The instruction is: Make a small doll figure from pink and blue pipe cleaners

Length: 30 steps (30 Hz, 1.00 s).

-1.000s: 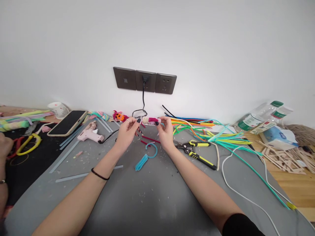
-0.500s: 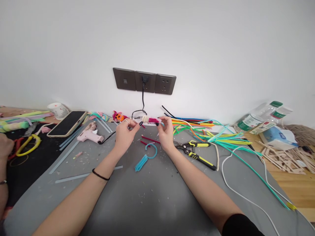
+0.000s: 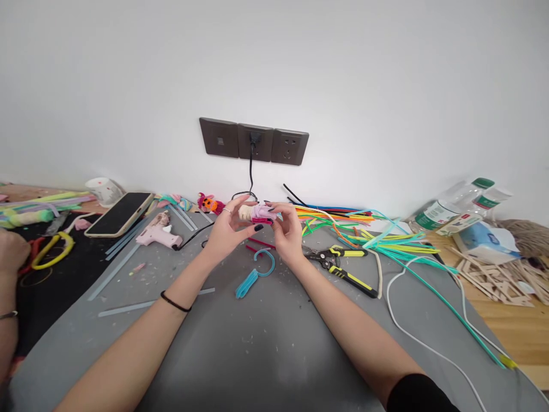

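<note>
Between my hands is a small fuzzy pipe-cleaner piece [image 3: 258,213], cream at its left end, lilac and deep pink toward the right. My right hand [image 3: 288,234] pinches the lilac and pink end. The fingers of my left hand [image 3: 226,229] curve around the cream end, thumb below and index finger above. On the grey mat just beneath lies a blue pipe-cleaner piece [image 3: 247,283] with a curled hook. Dark red stems [image 3: 261,243] lie behind it, partly hidden by my right hand. An orange and magenta fuzzy figure [image 3: 209,203] sits beyond my left hand.
Yellow-black wire pliers [image 3: 338,266] lie right of my right forearm, near bundled coloured pipe cleaners [image 3: 394,243] and a white cable [image 3: 412,326]. Leftward are a pink glue gun [image 3: 158,232], glue sticks [image 3: 115,272], a phone [image 3: 120,214], scissors [image 3: 54,252] and another person's hand [image 3: 11,252].
The piece has turned in my hands, so its lilac side now shows beside the pink. My left hand has moved right, closer to my right hand, with its fingers further along the piece.
</note>
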Tool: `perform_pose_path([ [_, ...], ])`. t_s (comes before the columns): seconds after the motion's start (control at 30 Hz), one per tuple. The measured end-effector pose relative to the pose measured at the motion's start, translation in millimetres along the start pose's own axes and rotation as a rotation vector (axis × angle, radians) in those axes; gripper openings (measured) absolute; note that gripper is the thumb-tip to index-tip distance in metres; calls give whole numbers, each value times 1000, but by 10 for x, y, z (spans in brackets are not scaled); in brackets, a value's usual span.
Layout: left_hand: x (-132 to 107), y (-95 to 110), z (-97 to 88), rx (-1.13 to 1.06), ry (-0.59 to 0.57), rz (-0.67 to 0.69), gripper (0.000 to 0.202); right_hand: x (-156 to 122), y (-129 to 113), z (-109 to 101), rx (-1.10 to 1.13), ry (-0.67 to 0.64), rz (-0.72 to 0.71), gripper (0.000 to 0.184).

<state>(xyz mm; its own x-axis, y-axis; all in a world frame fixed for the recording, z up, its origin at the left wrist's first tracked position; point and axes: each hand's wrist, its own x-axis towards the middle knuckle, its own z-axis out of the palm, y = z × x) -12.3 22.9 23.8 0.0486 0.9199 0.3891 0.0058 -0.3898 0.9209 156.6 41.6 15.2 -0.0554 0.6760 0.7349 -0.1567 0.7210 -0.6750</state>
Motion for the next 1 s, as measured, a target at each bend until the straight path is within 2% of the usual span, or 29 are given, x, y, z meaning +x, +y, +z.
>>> perform_pose_path([
  [0.13,-17,34,1,28,5,-4,69,1,11,-11,-16,-20,1,8],
  [0.33,-25,73,0,23,-2,17,68,-6,56,-48,-145,10,-44,9],
  [0.63,-26,103,-13,83,11,42,59,1,0,-20,-103,-2,-22,9],
  [1.0,-39,124,-5,93,20,52,55,-16,22,-23,-81,-12,-61,11],
])
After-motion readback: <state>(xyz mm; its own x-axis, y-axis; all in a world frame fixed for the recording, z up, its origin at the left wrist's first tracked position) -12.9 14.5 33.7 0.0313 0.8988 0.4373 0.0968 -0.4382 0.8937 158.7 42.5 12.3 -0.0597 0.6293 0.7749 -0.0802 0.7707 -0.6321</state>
